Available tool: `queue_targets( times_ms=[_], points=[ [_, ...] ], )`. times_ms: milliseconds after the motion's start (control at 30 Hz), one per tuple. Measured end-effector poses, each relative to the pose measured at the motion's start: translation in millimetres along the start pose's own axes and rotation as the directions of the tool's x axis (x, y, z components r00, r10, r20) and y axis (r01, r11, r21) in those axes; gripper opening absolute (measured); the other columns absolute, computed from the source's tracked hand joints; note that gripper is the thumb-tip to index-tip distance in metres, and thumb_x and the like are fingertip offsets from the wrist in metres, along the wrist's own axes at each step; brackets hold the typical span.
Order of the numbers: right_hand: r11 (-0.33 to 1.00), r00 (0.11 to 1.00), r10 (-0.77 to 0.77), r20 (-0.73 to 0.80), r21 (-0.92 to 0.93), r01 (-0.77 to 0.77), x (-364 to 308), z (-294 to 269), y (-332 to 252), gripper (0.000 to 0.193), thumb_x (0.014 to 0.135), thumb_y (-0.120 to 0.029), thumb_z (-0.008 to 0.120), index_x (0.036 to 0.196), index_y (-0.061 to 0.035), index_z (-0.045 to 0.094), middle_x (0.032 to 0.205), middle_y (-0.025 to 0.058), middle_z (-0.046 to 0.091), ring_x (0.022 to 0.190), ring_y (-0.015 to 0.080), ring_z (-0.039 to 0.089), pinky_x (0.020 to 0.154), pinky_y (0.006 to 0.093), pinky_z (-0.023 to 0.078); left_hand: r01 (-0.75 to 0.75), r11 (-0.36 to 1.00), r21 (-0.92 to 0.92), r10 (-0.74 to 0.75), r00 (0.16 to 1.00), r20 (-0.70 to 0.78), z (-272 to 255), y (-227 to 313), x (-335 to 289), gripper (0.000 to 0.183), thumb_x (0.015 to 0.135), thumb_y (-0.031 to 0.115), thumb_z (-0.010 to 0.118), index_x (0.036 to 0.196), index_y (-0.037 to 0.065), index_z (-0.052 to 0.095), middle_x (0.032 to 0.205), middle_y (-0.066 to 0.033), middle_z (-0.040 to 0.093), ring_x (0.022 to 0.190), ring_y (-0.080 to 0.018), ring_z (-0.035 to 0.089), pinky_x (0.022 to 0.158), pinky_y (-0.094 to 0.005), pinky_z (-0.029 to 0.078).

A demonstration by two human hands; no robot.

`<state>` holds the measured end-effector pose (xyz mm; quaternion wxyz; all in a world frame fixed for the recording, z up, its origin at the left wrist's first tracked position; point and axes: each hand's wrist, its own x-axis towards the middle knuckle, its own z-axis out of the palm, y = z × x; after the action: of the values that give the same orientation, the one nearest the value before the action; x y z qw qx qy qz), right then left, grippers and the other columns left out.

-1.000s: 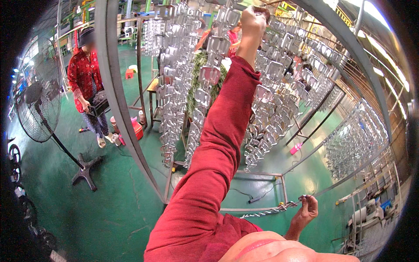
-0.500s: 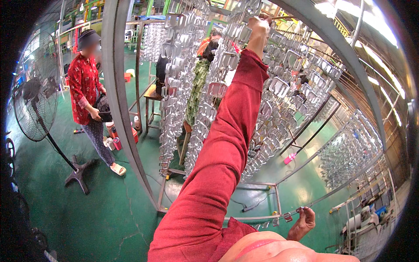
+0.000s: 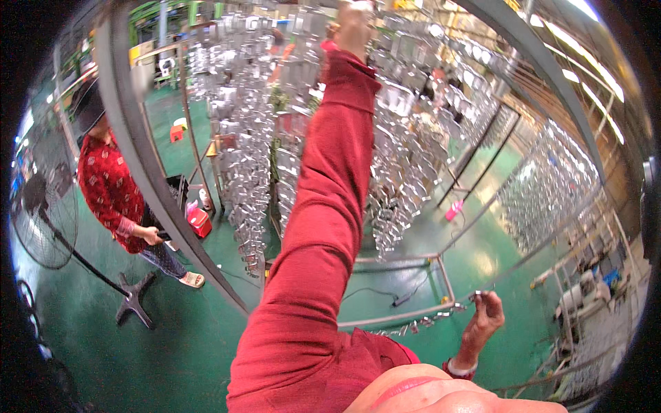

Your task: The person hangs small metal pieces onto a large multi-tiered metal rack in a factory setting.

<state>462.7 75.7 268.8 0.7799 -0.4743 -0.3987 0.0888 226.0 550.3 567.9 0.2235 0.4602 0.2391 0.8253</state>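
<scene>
My left arm, in a red sleeve, reaches up to the top of a metal frame. My left hand (image 3: 354,31) is among hanging strings of shiny metal pieces (image 3: 241,138); it is smeared and partly cut off by the upper edge, so its grip is unclear. Low on the right, my right hand (image 3: 485,321) is closed, its fingers pinching the end of a string of small metal pieces (image 3: 423,321). That string runs left from my fingers, beside the frame's lower bar, until my body hides it. More metal strings (image 3: 403,186) hang right of my left arm.
A grey upright post (image 3: 141,138) stands left of the strings. Beyond it is a person in a red patterned shirt (image 3: 113,182) holding something dark. A standing fan (image 3: 51,213) is at far left. Another rack of metal strings (image 3: 554,186) hangs right. A cable (image 3: 403,298) lies on the green floor.
My left hand has shifted left and up in the view. My right hand has risen slightly, and more of its string shows. The person in red now stands partly behind the post, leaning.
</scene>
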Motion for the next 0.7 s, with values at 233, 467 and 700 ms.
queue_targets(
  times_ms=[233,467,700],
  points=[
    [0.993,0.99,-0.03,0.141,0.117,0.014,0.8,7.8,2.9,0.017,0.072,0.016,0.056,0.081,0.0016,0.057,0.082,0.0058,0.053,0.076,0.0132,0.052,0.071,0.0245,0.046,-0.065,0.99,0.123,0.062,0.998,0.028,-36.7,17.3,-29.4,0.008,0.082,0.006,0.058,0.087,0.002,0.055,0.078,-0.0056,0.061,0.063,-0.012,0.054,0.055,-0.0261,0.043],
    [0.986,0.957,-0.064,0.283,0.165,0.017,5.0,2.6,13.7,0.013,0.075,0.01,0.057,0.085,0.0021,0.058,0.086,0.0066,0.055,0.077,0.0113,0.051,0.069,0.0241,0.044,-0.194,0.932,0.308,0.188,0.981,0.049,-63.9,48.3,-77.3,0.007,0.082,0.005,0.056,0.088,0.001,0.055,0.079,-0.0062,0.061,0.065,-0.0124,0.055,0.057,-0.0251,0.044],
    [0.972,0.958,0.024,0.284,0.217,-0.089,6.6,20.6,-1.6,0.059,0.068,0.008,0.065,0.121,0.0023,0.04,0.078,0.0048,0.056,0.07,0.0128,0.054,0.069,0.0252,0.047,-0.48,0.769,0.422,0.504,0.861,0.061,-121.9,135.1,-217.0,0.007,0.083,0.004,0.054,0.089,0.001,0.055,0.08,-0.0067,0.06,0.066,-0.0128,0.056,0.059,-0.0241,0.045]
  ],
)
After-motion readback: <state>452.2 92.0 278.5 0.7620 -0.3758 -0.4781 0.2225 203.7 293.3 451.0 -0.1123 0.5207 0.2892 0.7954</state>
